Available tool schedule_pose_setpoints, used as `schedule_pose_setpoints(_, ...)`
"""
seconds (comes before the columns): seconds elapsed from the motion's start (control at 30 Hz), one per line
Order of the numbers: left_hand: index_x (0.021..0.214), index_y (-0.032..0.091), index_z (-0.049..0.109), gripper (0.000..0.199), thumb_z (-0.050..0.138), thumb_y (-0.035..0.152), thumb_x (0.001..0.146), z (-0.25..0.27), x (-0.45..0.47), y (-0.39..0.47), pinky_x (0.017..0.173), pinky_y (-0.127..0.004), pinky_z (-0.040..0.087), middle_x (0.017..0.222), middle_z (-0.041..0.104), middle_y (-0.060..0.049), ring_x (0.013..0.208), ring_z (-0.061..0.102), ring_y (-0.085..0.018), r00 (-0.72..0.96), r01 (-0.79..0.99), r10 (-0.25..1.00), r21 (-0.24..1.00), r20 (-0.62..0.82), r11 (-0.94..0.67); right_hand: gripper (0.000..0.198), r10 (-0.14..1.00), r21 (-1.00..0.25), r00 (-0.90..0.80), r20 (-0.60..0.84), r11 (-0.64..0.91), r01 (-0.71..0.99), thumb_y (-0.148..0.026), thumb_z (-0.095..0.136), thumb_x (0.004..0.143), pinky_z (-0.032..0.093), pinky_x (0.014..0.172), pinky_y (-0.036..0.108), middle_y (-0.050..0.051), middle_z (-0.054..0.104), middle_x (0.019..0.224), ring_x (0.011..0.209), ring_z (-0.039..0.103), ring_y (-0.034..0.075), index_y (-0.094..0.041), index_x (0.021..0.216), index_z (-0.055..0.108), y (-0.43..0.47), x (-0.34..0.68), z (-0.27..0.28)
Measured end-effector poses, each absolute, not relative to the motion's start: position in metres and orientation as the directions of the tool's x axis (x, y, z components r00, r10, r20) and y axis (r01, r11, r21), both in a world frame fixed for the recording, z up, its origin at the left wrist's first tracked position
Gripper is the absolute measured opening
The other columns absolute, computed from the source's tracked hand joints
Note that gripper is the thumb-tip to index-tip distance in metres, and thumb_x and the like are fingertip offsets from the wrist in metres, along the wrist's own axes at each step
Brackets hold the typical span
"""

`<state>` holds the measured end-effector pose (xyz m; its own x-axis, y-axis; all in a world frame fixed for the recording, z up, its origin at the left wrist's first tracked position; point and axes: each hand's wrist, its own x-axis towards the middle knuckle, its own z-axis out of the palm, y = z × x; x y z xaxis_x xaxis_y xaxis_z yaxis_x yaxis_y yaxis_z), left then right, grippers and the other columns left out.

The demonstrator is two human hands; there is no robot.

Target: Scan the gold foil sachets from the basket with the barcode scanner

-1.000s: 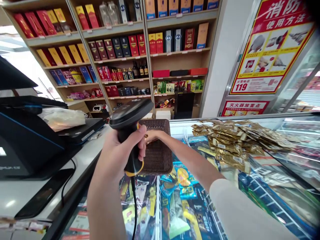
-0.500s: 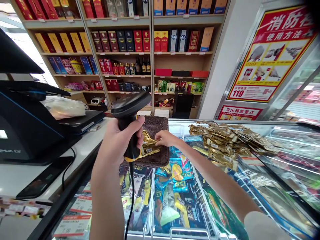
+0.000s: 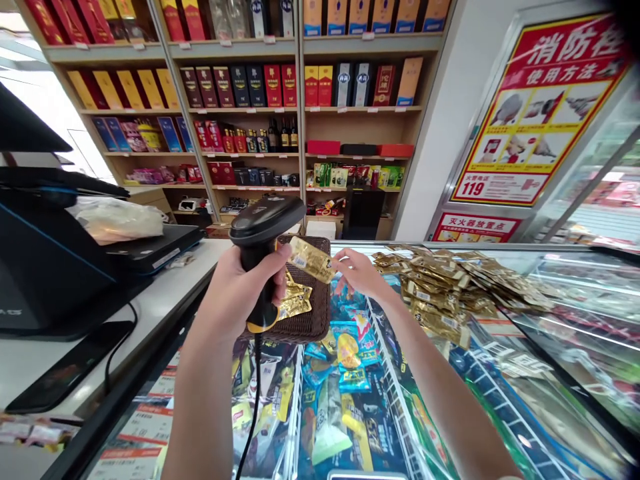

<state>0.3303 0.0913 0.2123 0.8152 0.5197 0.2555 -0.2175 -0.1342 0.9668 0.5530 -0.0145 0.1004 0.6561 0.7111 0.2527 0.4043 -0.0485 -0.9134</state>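
A black barcode scanner (image 3: 265, 223) with a yellow-edged grip is upright in my left hand (image 3: 237, 290), my fingers wrapped round its handle. My right hand (image 3: 357, 270) pinches the right end of a gold foil packet (image 3: 313, 259), raised just in front of the scanner head, barcode showing. The packet's left end lies close to my left thumb; whether they touch I cannot tell. Below, more gold packets (image 3: 299, 299) lie in a brown woven basket (image 3: 320, 327), partly hidden by the scanner and my left hand.
The basket rests on a glass-topped freezer holding wrapped ice creams (image 3: 350, 350). To the right lies a heap of gold packets (image 3: 440, 287). On the left counter are a dark checkout machine (image 3: 45, 253) and a phone (image 3: 70, 367). The scanner's cable (image 3: 255, 400) hangs down.
My right hand has lifted a gold packet out of the basket, up and to the right, in front of the scanner. The scanner stays in my left hand, slightly lower in view.
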Motion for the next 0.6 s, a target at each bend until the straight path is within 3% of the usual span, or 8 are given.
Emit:
schedule_pose_setpoints(0.17,0.076,0.019,0.056,0.027,0.075,0.038,0.077,0.208,0.340,0.087,0.042,-0.022,0.040,0.056,0.052,0.004,0.045,0.049,-0.010,0.841,-0.191,0.489,0.972,0.233,-0.133,0.037,0.496,-0.941,0.800,0.339,0.163,0.297,-0.043,0.079,0.067,0.057,0.055,0.030,0.003,0.069,0.066,0.058,0.069,0.020,-0.017,0.085,0.058,-0.037,0.576,0.114)
schedule_pose_setpoints(0.23,0.077,0.019,0.055,0.028,0.073,0.040,0.078,0.205,0.345,0.086,0.043,-0.022,0.040,0.058,0.052,0.004,0.046,0.049,-0.010,0.855,-0.185,0.465,0.972,0.231,-0.143,0.033,0.415,-0.920,0.826,0.382,0.089,0.381,-0.040,0.079,0.067,0.057,0.057,0.031,0.005,0.071,0.071,0.059,0.068,0.019,-0.016,0.085,0.064,-0.045,0.586,0.117)
schedule_pose_setpoints(0.33,0.078,0.019,0.055,0.029,0.071,0.043,0.080,0.201,0.351,0.085,0.044,-0.023,0.041,0.059,0.052,0.003,0.047,0.049,-0.011,0.874,-0.161,0.434,0.973,0.218,-0.163,0.019,0.283,-0.820,0.819,0.499,-0.152,0.552,-0.034,0.071,0.074,0.057,0.069,0.034,0.006,0.073,0.076,0.068,0.070,0.021,-0.017,0.082,0.070,-0.056,0.600,0.116)
schedule_pose_setpoints(0.43,0.078,0.019,0.055,0.029,0.070,0.043,0.080,0.197,0.355,0.082,0.043,-0.022,0.041,0.057,0.052,0.003,0.046,0.049,-0.011,0.887,-0.148,0.418,0.979,0.195,-0.142,0.017,0.250,-0.741,0.799,0.547,-0.299,0.601,-0.034,0.068,0.077,0.055,0.080,0.036,0.007,0.074,0.077,0.076,0.070,0.022,-0.018,0.078,0.071,-0.064,0.614,0.111)
schedule_pose_setpoints(0.6,0.077,0.019,0.053,0.028,0.071,0.041,0.078,0.192,0.364,0.072,0.041,-0.022,0.041,0.054,0.051,0.004,0.043,0.048,-0.011,0.906,-0.134,0.391,0.985,0.165,-0.105,0.030,0.188,-0.802,0.825,0.534,-0.196,0.564,-0.046,0.065,0.079,0.056,0.069,0.034,0.008,0.073,0.080,0.073,0.069,0.023,-0.017,0.082,0.071,-0.072,0.627,0.105)
